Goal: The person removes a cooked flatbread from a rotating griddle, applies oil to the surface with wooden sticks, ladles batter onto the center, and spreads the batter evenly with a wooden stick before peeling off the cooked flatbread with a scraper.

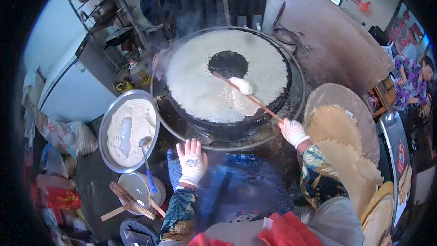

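My right hand point(293, 133), in a striped white glove with bare fingertips, is closed around the end of a long wooden stick point(266, 109). The stick reaches over a large round griddle point(227, 64). A pale batter layer point(195, 77) covers most of the griddle, leaving a dark round patch in the middle. Against the stick, near that patch, sits a thick white lump of batter point(243, 85). My left hand point(192, 163), gloved the same way, is held flat with fingers stretched out and holds nothing. It is above a blue cloth point(174, 168), short of the griddle's front edge.
Left of the griddle stands a metal basin point(104, 141) of batter with a ladle point(148, 168). Below it is a white bucket point(157, 196) with a brush point(132, 200) across it. Thin flatbreads point(346, 164) are stacked at right. A person point(409, 82) is at far right.
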Available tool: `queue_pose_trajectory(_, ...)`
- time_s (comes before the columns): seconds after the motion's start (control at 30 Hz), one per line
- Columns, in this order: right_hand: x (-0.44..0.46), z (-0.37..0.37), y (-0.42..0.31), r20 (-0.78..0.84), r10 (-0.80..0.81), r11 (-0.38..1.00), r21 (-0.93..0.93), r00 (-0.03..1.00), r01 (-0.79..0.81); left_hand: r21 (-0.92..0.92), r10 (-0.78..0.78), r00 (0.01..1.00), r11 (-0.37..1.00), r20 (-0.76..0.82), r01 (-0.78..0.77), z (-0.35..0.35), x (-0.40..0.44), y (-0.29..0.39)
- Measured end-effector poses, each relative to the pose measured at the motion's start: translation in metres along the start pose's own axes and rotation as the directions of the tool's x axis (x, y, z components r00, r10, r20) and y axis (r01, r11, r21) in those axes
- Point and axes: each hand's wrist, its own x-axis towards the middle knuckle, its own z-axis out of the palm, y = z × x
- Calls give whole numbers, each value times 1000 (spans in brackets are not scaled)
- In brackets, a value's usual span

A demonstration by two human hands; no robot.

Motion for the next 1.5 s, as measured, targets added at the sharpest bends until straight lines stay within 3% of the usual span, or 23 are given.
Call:
queue_pose_trajectory(0.1, 12, -11, -9, -60, -91, 995, 46, 994, 94, 7, -61, 998, 998, -2, 61, -7, 3, -7)
queue_pose_trajectory(0.17, 2, -12, -8, -5, -287, 956, -58, 958, 287, -20, -118, 993, 993, -24, 117, 1, 3, -14)
queue_pose_trajectory(0.23, -12, -37, -32, 138, -148, 987, -45, 979, 156, -43, -156, 987, 987, -35, 154, 1, 6, -22)
queue_pose_trajectory(0.37, 16, -7, 5, 2, -17, 1000, -26, 1000, 17, -14, -187, 978, 982, -87, 187, 3, 13, -32)
queue_pose_trajectory(0.43, 18, -23, -12, 27, -6, 1000, 0, 1000, 6, -45, -135, 987, 990, -86, 132, -5, 14, -22)
queue_pose_trajectory(0.5, 1, -53, -36, 94, -183, 983, 10, 979, 182, -110, -41, 998, 993, -46, 36, -9, 12, 7)
queue_pose_trajectory(0.57, -14, -44, -42, 258, -227, 970, -22, 939, 241, -151, 16, 1000, 988, 22, -12, -28, 12, 37)
queue_pose_trajectory(0.6, -15, -1, -18, 144, -371, 927, -9, 918, 376, -258, -7, 1000, 966, -22, 1, -36, 12, 47)
queue_pose_trajectory(0.63, -15, 7, -9, 151, -218, 973, 108, 964, 203, -209, -4, 996, 978, -84, -14, -41, 14, 56)
queue_pose_trajectory(0.7, -5, -18, -4, 78, -38, 982, 189, 996, 23, -136, -29, 998, 990, -49, 22, -11, -1, 44)
queue_pose_trajectory(0.73, -2, -25, -2, 2, -90, 985, 150, 996, 89, -105, -6, 1000, 994, -19, 4, 4, -7, 33)
queue_pose_trajectory(0.77, 0, -44, -18, 103, 46, 981, 183, 994, -64, -42, -21, 998, 999, 55, 23, 4, -6, 29)
queue_pose_trajectory(0.83, -10, -49, -33, 115, -61, 984, 174, 992, 40, 6, -23, 996, 1000, 83, 22, 9, -6, 16)
queue_pose_trajectory(0.9, -25, -56, -41, 205, -101, 995, 40, 974, 94, 35, -76, 987, 997, 142, 72, 10, -6, 9)
queue_pose_trajectory(0.93, -16, -35, -27, 282, -113, 990, 116, 953, 83, 32, -61, 993, 998, 97, 58, 22, -7, 0)
queue_pose_trajectory(0.97, -20, -40, -20, 177, -110, 986, 141, 978, 86, 47, -72, 993, 997, 97, 67, 9, -3, 2)
queue_pose_trajectory(1.0, -15, -36, -10, 54, -167, 985, 43, 984, 165, 63, -85, 991, 995, 107, 79, 3, 1, 2)
queue_pose_trajectory(1.03, -9, -29, -5, -75, -47, 993, 103, 996, 54, 79, -100, 987, 993, 124, 91, -2, 3, 0)
queue_pose_trajectory(1.07, -1, -28, -8, -54, -2, 992, 126, 999, 9, 99, -107, 985, 991, 133, 94, -5, 5, -3)
queue_pose_trajectory(1.23, -7, -39, -19, 60, -92, 992, 93, 994, 86, 130, -119, 993, 985, 7, 117, 20, 6, -33)
queue_pose_trajectory(1.33, 8, -25, -6, 6, 49, 995, 88, 999, -50, 134, -157, 988, 979, -8, 157, 22, 7, -45)
queue_pose_trajectory(1.43, 6, -21, -24, -64, -234, 970, 53, 970, 238, 99, -236, 971, 968, 31, 232, 24, 18, -61)
queue_pose_trajectory(1.5, -1, -28, -34, 87, -68, 990, 132, 994, 56, 156, -311, 943, 944, 121, 291, 21, 23, -68)
